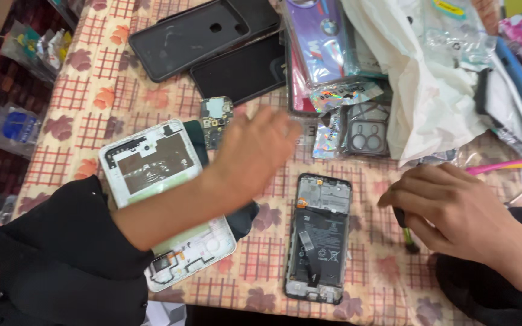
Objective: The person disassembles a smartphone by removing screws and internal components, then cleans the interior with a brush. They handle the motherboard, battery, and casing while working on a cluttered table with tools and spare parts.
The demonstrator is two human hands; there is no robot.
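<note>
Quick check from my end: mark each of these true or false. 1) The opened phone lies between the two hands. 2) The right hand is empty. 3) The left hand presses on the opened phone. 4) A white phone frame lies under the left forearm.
1) True: the opened phone lies between the left hand and the right hand.
2) False: the right hand grips a small dark-handled tool.
3) False: the left hand is blurred, open, up beside a small circuit board, not on the phone.
4) True: the white phone frame lies beneath it.
</note>
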